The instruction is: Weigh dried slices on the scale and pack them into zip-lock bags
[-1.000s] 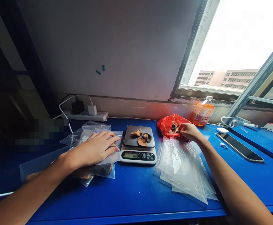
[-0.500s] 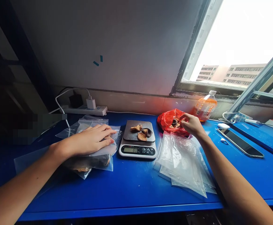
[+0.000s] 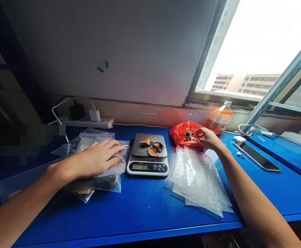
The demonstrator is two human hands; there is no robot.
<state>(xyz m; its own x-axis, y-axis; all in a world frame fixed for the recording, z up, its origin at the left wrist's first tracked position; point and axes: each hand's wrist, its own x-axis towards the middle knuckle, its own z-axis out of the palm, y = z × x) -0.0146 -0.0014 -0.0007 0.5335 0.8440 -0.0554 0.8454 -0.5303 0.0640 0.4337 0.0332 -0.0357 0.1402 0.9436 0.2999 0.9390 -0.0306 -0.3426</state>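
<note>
My left hand (image 3: 99,158) lies flat on a pile of clear zip bags (image 3: 88,186), its fingers stretched out; brown dried pieces show inside the lower bags. At the mouth of a red plastic bag (image 3: 178,134), my right hand (image 3: 209,138) has its fingers curled together over more dried pieces (image 3: 190,135). Whatever is between those fingertips is hidden. Between the hands stands a digital kitchen scale (image 3: 147,168), its display seemingly reading 80. Several curled, brown dried peel-like pieces (image 3: 153,151) rest on its metal plate.
Flat clear bags (image 3: 197,182) lie stacked right of the scale. Behind the red bag stands an orange drink bottle (image 3: 220,119). A phone (image 3: 256,155) and a white earbud case (image 3: 239,138) are farther right. A power strip (image 3: 106,123) runs along the wall.
The whole view has shifted slightly, so things sit a little more to the left. Both hands keep nearly the same places, and the pieces on the scale look unchanged.
</note>
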